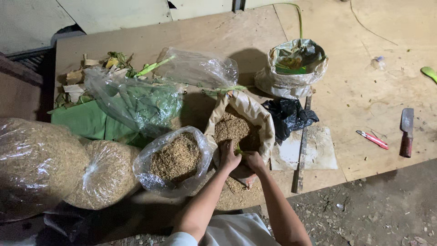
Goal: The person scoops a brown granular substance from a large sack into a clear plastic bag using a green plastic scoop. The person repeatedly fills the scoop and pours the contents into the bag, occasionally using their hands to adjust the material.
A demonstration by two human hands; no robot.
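Both my hands meet over the near rim of an open brown paper sack (248,111) filled with husk-like brown grain. My left hand (228,156) is closed, its fist at the sack's mouth. My right hand (254,160) is closed beside it, and a small green leafy piece (238,149) shows between the two hands. What exactly each hand grips is partly hidden by the fingers. Just left of the sack stands an open clear plastic bag (175,159) of the same grain.
Two big tied clear bags of grain (41,164) lie at left. Green leaves in clear plastic (136,100) lie behind. A bag of scraps (293,64), a black bag (287,116), a red cutter (373,139), a cleaver (406,132) and a white board (318,150) lie on the plywood.
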